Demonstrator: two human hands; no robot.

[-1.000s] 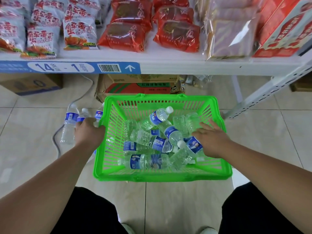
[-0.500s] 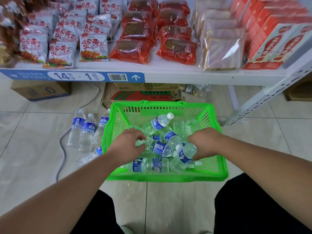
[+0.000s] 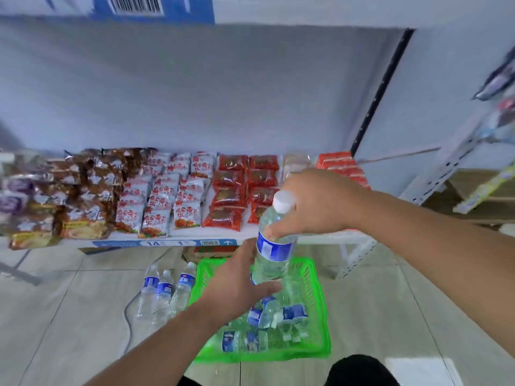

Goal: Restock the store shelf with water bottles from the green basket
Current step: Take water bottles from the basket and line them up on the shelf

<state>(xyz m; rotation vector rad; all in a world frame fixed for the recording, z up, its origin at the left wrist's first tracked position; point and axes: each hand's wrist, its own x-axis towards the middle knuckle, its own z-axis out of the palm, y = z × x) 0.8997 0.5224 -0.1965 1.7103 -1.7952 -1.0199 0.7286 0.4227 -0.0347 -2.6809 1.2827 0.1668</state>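
Right hand [image 3: 315, 201]: fingers and thumb are curled round the shoulder of one bottle [image 3: 274, 249], just below its white cap. The bottle is held nearly upright, cap uppermost and tilted slightly to the right. It is clear of the basket [image 3: 316, 285], above it, and crosses the front edge of the shelf [image 3: 320, 238] in this view.

Left hand [image 3: 239, 277]: open. The fingers run straight up the left side of the bottle's lower half and the thumb lies across beneath its base. Whether the palm bears on the bottle cannot be told.

The green basket stands on the tiled floor [image 3: 69, 316], below and in front of the shelf. More bottles [image 3: 292, 316] lie loose inside it, on their sides.

Three bottles [image 3: 164, 291] stand upright in a row on the floor, just beside the basket's left wall. A grey cable [image 3: 127, 316] runs along the floor to their left.

The shelf carries snack packets [image 3: 158, 201] in rows: brown at left, white and red in the middle, red at right. A blue label strip [image 3: 167, 243] runs along its front edge.
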